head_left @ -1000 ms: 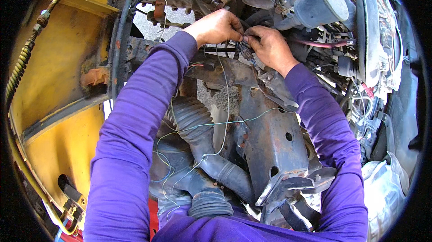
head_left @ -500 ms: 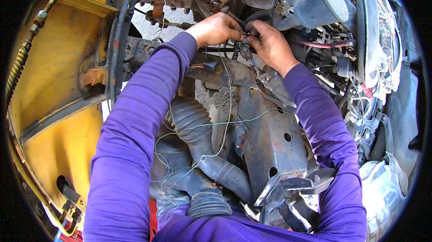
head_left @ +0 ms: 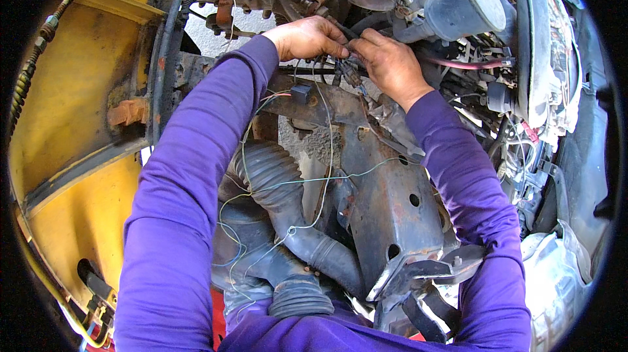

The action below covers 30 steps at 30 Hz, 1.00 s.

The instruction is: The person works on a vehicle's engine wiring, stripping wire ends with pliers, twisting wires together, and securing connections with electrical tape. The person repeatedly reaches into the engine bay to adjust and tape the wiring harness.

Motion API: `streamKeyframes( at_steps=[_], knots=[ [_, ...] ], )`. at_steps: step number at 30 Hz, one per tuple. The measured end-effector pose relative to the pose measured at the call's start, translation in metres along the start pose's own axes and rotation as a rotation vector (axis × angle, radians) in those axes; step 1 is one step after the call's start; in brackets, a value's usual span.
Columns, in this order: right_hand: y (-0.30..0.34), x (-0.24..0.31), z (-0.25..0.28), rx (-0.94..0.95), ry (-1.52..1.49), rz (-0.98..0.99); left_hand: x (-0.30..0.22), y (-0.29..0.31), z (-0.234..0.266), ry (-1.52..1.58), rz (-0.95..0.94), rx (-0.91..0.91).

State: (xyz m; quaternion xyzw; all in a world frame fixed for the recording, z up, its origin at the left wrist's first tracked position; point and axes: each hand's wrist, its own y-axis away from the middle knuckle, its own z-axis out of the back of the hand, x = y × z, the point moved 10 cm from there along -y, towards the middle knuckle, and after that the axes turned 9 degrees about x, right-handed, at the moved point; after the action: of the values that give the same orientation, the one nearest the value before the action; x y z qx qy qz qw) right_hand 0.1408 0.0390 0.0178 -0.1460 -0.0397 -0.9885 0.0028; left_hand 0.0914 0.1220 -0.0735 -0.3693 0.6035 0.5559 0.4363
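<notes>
Right hand (head_left: 390,67), at 1 o'clock, has closed in on left hand (head_left: 306,38), at 12, since half a second ago. Both pinch wires (head_left: 352,77), whose ends the grip hides; the rest trail just below, toward 1. Black box (head_left: 301,94) sits at 12.

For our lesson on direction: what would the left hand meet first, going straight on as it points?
The left hand would probably meet the right hand first; exact depth is hard to judge.
</notes>
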Motion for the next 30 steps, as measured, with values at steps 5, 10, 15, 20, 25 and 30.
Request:
streamKeyframes(
  at_steps=[5, 10, 15, 20, 25, 30],
  knots=[
    [-0.002, -0.003, -0.011, 0.061, -0.125, -0.036, -0.008, 0.003, 0.005, -0.193, -0.008, -0.038],
    [-0.010, -0.024, -0.030, 0.139, -0.297, -0.212, -0.008, 0.008, 0.005, -0.280, -0.110, -0.171],
    [-0.007, -0.056, -0.061, 0.331, -0.712, -0.588, -0.007, 0.005, 0.001, -0.332, -0.122, -0.232],
    [-0.006, -0.047, -0.051, 0.323, -0.729, -0.545, 0.015, 0.006, 0.006, -0.108, -0.031, -0.180],
    [0.032, -0.055, -0.032, 0.142, -0.602, -0.453, -0.010, 0.035, 0.018, -0.085, 0.003, -0.326],
    [0.027, -0.046, -0.020, 0.115, -0.582, -0.445, -0.018, 0.086, 0.033, -0.436, 0.176, -0.696]
  ],
)
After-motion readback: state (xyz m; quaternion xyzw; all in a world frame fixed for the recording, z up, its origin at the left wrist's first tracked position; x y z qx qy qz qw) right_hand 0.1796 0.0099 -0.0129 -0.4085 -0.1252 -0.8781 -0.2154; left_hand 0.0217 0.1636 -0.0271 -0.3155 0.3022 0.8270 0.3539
